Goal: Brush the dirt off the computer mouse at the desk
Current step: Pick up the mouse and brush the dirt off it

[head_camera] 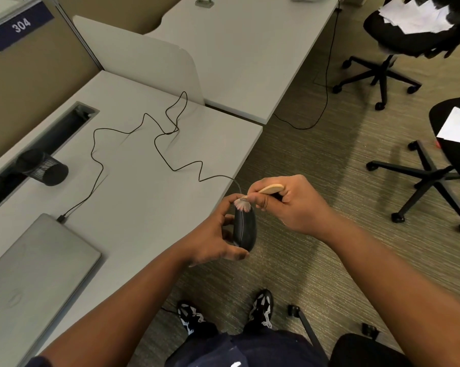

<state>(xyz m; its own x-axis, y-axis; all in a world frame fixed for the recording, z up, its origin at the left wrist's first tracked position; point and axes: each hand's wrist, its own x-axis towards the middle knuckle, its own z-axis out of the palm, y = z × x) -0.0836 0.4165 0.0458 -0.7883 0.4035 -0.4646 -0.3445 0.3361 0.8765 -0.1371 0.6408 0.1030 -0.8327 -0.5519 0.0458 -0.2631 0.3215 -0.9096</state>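
Observation:
My left hand [215,238] grips a black wired computer mouse [245,230] on its side, just off the desk's front edge, above the carpet. My right hand [289,205] pinches a small brush with a pale wooden handle [271,188]. Its whitish bristles [242,205] press against the front end of the mouse, where the cable comes out. The thin black mouse cable [170,165] snakes back across the grey desk [133,197] to a closed laptop.
A closed grey laptop [35,276] lies at the desk's left front. A black mesh pen cup [45,168] lies tipped by the cable slot [38,144]. Office chairs with papers [409,35] [456,144] stand on the carpet to the right. My shoes [262,308] are below.

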